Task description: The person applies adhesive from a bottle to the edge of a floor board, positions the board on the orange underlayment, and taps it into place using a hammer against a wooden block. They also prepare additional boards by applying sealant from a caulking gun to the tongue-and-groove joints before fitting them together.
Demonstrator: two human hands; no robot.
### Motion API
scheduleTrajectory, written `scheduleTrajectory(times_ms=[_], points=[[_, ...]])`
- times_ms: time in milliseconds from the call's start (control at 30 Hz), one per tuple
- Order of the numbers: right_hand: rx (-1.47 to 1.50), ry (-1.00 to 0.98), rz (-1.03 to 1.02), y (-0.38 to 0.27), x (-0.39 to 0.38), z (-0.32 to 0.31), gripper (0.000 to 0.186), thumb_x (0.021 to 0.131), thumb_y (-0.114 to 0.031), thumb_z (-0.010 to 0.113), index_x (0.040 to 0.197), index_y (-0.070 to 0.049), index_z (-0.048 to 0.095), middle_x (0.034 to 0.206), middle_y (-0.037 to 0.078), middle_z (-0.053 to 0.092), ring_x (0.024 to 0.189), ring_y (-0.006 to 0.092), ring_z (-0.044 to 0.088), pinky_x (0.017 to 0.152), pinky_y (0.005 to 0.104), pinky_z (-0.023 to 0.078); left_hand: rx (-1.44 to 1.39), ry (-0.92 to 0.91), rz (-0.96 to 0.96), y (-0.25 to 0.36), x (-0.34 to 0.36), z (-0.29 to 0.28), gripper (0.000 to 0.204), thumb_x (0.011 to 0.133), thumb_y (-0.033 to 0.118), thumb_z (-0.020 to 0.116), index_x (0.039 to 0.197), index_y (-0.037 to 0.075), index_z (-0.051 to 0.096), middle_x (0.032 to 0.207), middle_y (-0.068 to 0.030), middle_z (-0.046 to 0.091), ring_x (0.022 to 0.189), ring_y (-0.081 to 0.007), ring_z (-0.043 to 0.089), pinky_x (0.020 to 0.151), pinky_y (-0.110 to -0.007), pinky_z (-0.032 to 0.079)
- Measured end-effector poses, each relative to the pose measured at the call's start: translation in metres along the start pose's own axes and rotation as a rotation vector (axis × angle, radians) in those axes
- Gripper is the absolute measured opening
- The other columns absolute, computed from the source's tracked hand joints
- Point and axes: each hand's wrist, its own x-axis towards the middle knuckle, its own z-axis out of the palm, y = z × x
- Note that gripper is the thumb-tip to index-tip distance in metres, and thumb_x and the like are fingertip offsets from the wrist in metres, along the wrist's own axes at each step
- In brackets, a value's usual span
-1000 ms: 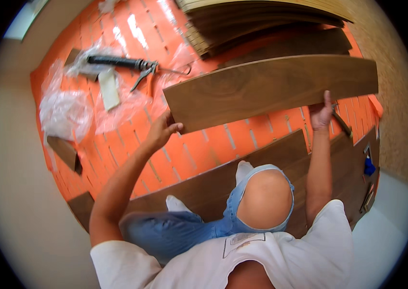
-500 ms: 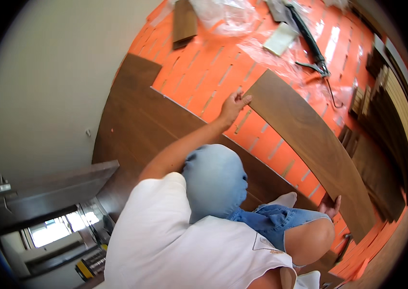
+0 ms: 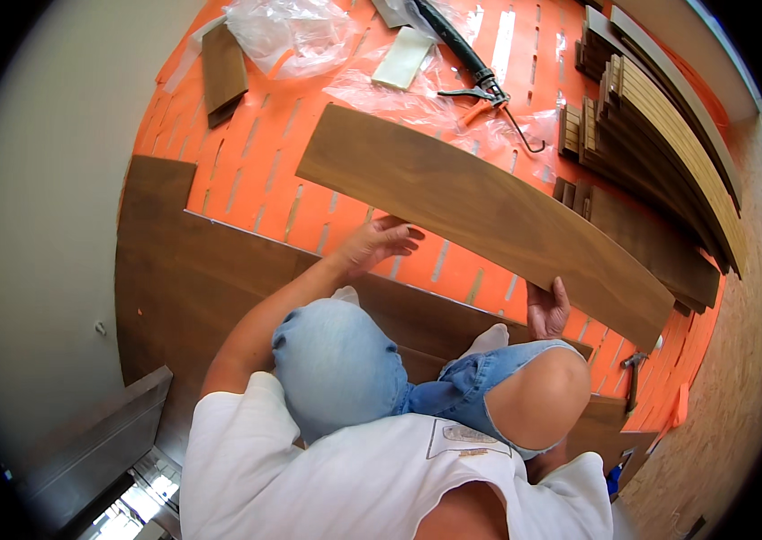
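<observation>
A long brown wood floor plank [image 3: 480, 207] is held up at a slant, its far end toward the upper left. My right hand [image 3: 547, 310] grips its near edge, thumb up against the edge and the other fingers partly hidden under it. Just below the same edge, further left, is my left hand [image 3: 381, 245]; its fingers stretch out to the right, loosely apart, not wrapped round the plank. Beneath both hands lies orange slotted underlay [image 3: 286, 211]. Laid brown flooring [image 3: 210, 261] borders it on my side.
A stack of planks [image 3: 669, 171] stands at right. Beyond the plank lie a caulking gun [image 3: 466, 54], a pale block [image 3: 402, 58], clear plastic wrap [image 3: 291, 36] and a short plank piece [image 3: 223, 72]. A hammer [image 3: 634, 378] rests near my right knee; a wall [image 3: 48, 225] rises at left.
My view has swung to the right. My left hand has let go of the plank's far end and come to its near edge. My right hand has shifted toward the plank's middle.
</observation>
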Motion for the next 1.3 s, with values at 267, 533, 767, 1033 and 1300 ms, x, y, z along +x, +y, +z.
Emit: scheduleTrajectory(times_ms=[267, 533, 767, 1033, 1300], points=[[-0.213, -0.049, 0.233, 0.044, 0.004, 0.045, 0.048, 0.096, -0.017, 0.068, 0.141, -0.010, 0.052, 0.138, 0.005, 0.059, 0.129, 0.0226, 0.054, 0.118, 0.0455, 0.037, -0.241, -0.113, 0.025, -0.045, 0.041, 0.026, 0.044, 0.100, 0.021, 0.063, 0.139, 0.004, 0.052, 0.135, -0.0125, 0.060, 0.120, -0.0256, 0.060, 0.109, -0.045, 0.046], [-1.033, -0.037, 0.520, 0.028, -0.014, 0.027, 0.071, 0.085, -0.012, 0.078, 0.146, -0.003, 0.043, 0.143, 0.011, 0.052, 0.133, 0.0286, 0.052, 0.109, 0.0438, 0.045, -0.329, -0.014, 0.112, -0.016, 0.007, 0.019, 0.043, 0.098, 0.024, 0.061, 0.134, 0.001, 0.057, 0.127, -0.0138, 0.066, 0.124, -0.0275, 0.059, 0.113, -0.048, 0.043], [-1.041, 0.079, 0.604, -0.003, -0.041, -0.012, 0.072, 0.084, -0.013, 0.078, 0.146, -0.004, 0.042, 0.143, 0.010, 0.053, 0.133, 0.0285, 0.052, 0.110, 0.0442, 0.044, -0.328, 0.209, 0.267, 0.002, -0.041, -0.055, 0.039, 0.098, 0.027, 0.061, 0.127, 0.001, 0.061, 0.127, -0.0117, 0.067, 0.118, -0.0267, 0.063, 0.106, -0.049, 0.049], [-0.970, 0.012, 0.597, -0.058, -0.040, -0.009, 0.074, 0.084, -0.013, 0.079, 0.147, -0.006, 0.042, 0.143, 0.010, 0.053, 0.133, 0.0285, 0.052, 0.110, 0.0445, 0.044, -0.418, 0.345, 0.371, -0.012, -0.065, -0.086, 0.042, 0.097, 0.026, 0.061, 0.133, 0.004, 0.057, 0.130, -0.0080, 0.066, 0.122, -0.0224, 0.061, 0.104, -0.045, 0.048], [-0.828, -0.197, 0.491, -0.034, -0.005, 0.039, 0.076, 0.083, -0.014, 0.080, 0.147, -0.007, 0.041, 0.142, 0.009, 0.053, 0.133, 0.0284, 0.052, 0.110, 0.0449, 0.044, -0.501, 0.508, 0.653, 0.055, -0.035, -0.133, 0.044, 0.099, 0.029, 0.061, 0.135, 0.006, 0.053, 0.132, -0.0051, 0.064, 0.121, -0.0206, 0.059, 0.105, -0.040, 0.046]])
